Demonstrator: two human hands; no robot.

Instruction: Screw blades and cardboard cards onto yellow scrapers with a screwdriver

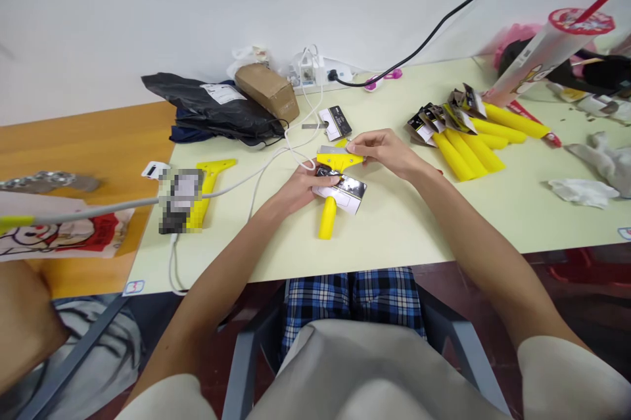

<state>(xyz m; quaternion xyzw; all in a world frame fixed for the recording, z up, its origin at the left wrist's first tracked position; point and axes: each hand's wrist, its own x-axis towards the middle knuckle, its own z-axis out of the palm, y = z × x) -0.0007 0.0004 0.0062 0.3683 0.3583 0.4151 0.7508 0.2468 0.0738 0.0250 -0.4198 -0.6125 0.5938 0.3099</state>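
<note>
A yellow scraper is in front of me, its wide head pointing away and its handle toward me. My left hand is closed around its neck, the thumb pressing on a black-and-white card that lies across the scraper. My right hand pinches the right end of the head, close to the grey metal blade. A small yellow piece shows just behind the blade; I cannot make out what it is. Beyond the hands lie another printed card and a thin grey strip.
Several yellow-handled scrapers with cards lie at right, near a tall cup. Another yellow scraper lies left beside a pixelated device. White cables, a black bag, a cardboard box and a power strip sit behind.
</note>
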